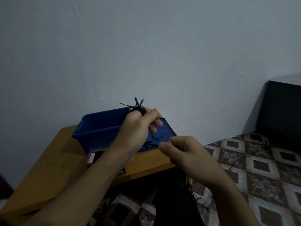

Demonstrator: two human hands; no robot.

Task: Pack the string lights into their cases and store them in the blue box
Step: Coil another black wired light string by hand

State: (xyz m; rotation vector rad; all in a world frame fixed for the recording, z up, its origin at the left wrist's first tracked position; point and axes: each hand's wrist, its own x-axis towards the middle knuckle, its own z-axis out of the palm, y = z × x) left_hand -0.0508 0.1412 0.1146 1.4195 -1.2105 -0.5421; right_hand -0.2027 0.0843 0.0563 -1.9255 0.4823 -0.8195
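Note:
A black string of lights (138, 106) is wound in a coil round the fingers of my left hand (140, 126), with a few small bulbs sticking up above it. My left hand holds this coil just over the right end of the open blue box (97, 126). My right hand (184, 152) pinches the thin black wire lower and to the right, near a bulb (152, 142). The rest of the wire trails down past my legs to the floor (195, 196). The blue lid (167, 129) lies to the right of the box.
The box and lid stand on a small wooden table (53, 162) against a pale wall. An orange and white case (92, 157) peeks out under the box. Patterned floor tiles (260, 165) lie to the right, with a dark cabinet (280, 111) beyond.

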